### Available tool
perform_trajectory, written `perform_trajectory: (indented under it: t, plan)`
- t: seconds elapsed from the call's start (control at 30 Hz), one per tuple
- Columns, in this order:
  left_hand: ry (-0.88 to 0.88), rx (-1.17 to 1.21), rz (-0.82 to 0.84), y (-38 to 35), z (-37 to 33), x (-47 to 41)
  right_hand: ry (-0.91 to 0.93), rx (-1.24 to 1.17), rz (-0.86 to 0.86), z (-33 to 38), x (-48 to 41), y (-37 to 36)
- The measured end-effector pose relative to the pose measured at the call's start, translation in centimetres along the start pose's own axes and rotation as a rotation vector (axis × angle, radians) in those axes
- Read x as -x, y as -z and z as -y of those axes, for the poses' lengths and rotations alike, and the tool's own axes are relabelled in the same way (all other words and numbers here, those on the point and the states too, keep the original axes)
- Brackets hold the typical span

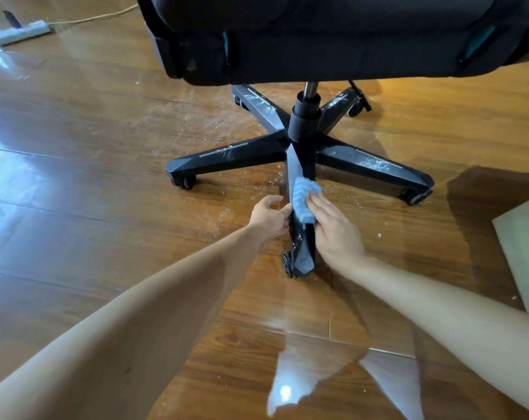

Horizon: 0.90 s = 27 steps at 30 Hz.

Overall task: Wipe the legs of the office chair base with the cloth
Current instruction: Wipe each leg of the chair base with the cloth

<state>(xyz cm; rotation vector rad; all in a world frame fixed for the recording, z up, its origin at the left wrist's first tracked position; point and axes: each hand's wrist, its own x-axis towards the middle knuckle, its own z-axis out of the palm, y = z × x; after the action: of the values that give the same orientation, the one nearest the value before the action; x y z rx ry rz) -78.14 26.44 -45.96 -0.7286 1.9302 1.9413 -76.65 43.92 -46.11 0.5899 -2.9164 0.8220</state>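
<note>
A black office chair stands over its five-legged base (302,140) on castors. The legs carry white dust streaks. The nearest leg (301,247) points toward me. A blue and white striped cloth (304,197) lies on top of that leg, pressed down by my right hand (336,228). My left hand (269,218) grips the left side of the same leg, thumb touching it beside the cloth. The leg's castor (287,263) shows at its near end.
The glossy wooden floor (105,177) has white crumbs and dust scattered around the base. A white power strip (23,31) with a cord lies at the far left. A pale flat board (524,253) lies at the right edge. The black seat (333,34) overhangs the base.
</note>
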Motion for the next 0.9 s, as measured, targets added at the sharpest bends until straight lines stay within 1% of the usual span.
perform_trajectory:
  t: [0.1,0.17,0.23,0.37,0.43,0.5,0.63,0.73,0.8,0.9]
  plan:
    - [0.03,0.021,-0.017,-0.1,0.2,0.1,-0.116,0.007,-0.039,0.6,-4.0,-0.1]
    - [0.036,0.02,-0.019,-0.2,0.5,0.3,-0.129,-0.011,-0.048,1.1,-4.1,-0.3]
    - [0.041,0.056,-0.019,-0.3,0.8,0.4,-0.102,-0.047,-0.041,1.5,-1.7,-0.4]
    - [0.056,0.087,0.001,-0.1,1.0,0.2,-0.03,-0.092,0.013,2.3,7.1,-0.4]
    - [0.061,0.102,0.02,0.4,1.1,0.3,-0.027,-0.148,0.033,3.1,9.7,-0.7]
    - [0.061,0.116,0.046,0.8,1.3,0.5,-0.068,-0.205,0.01,3.2,8.7,-0.9]
    - [0.059,0.116,0.072,1.3,2.0,1.1,-0.17,-0.181,-0.041,2.6,1.6,-0.9]
    - [0.058,0.133,0.074,1.3,2.1,1.4,-0.274,-0.218,-0.051,2.6,-2.7,-0.1]
    - [0.064,0.146,0.082,1.4,2.0,1.4,-0.278,-0.215,-0.049,3.0,-2.6,0.1]
    - [0.09,0.173,0.104,1.7,1.8,0.9,-0.194,-0.171,-0.054,3.4,2.3,-0.4]
